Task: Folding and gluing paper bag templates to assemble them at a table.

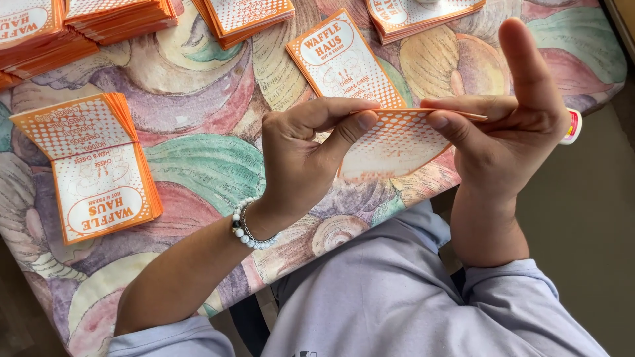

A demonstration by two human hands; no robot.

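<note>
A flat orange and white paper sleeve (pixel 397 142) is held up in the air between two hands, just above the near edge of the table (pixel 198 165). It looks thin and very light, and it would bend or crease if squeezed hard (paper like this can tear too). It is best taken by its edges, with just the fingertips, the way it is pinched now.

The left hand (pixel 301 155) is curled, and its thumb and first finger are closed on the left side of the sleeve. A bracelet of white and dark beads (pixel 248 228) is worn on that wrist. The right hand (pixel 509 135) is turned up on its side. The right edge is pinched by its thumb and one finger, while another finger is stuck straight up and touches nothing.

One more sleeve (pixel 340 59) is laid flat on the flowery cloth behind the hands. A stack of sleeves (pixel 92 165) is placed well to the left, and more stacks (pixel 245 16) are lined up at the far edge.
</note>
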